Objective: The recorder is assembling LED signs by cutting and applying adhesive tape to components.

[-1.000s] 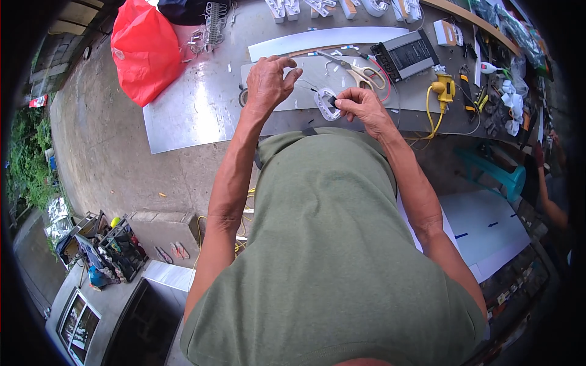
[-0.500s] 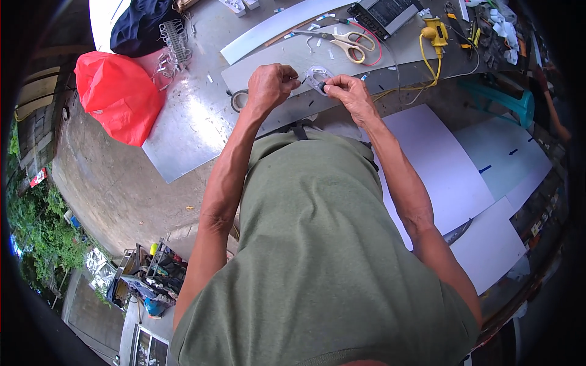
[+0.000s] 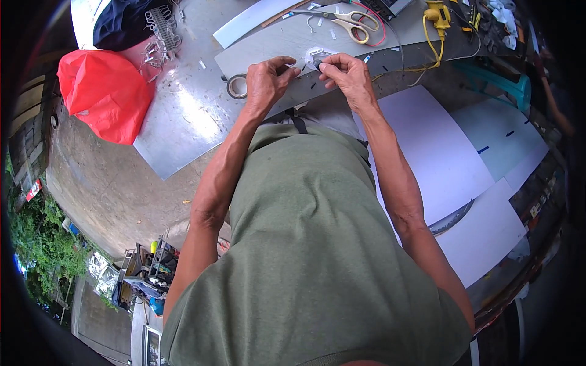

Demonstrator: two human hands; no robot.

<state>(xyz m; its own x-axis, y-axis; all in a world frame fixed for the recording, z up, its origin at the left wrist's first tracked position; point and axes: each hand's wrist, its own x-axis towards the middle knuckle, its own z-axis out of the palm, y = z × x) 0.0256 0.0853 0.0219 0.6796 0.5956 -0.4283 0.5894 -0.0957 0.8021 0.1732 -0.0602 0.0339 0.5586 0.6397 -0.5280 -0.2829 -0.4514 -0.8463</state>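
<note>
Over the front edge of the metal-topped table (image 3: 183, 113), my two hands work close together. My right hand (image 3: 351, 76) pinches a small pale, loop-shaped piece (image 3: 314, 53) by its dark part, beside the fingertips. What kind of piece it is, I cannot make out. My left hand (image 3: 268, 82) is just left of it, thumb and forefinger curled toward each other; anything between them is too small to name. A roll of tape (image 3: 237, 86) lies beside the left wrist. Scissors (image 3: 351, 25) with pale yellow handles rest farther back on a grey sheet (image 3: 268, 49).
A red bag (image 3: 107, 94) covers the table's left corner beside a tangle of wires (image 3: 160, 36). A yellow power tool (image 3: 437, 17) with a yellow cord stands at the right. White sheets (image 3: 427, 146) and a turquoise stool (image 3: 516, 91) are at my right. Small offcuts lie scattered.
The view has shifted slightly, so the table sits higher. My left thumb and forefinger have parted a little. My right hand has turned slightly and still grips the pale piece.
</note>
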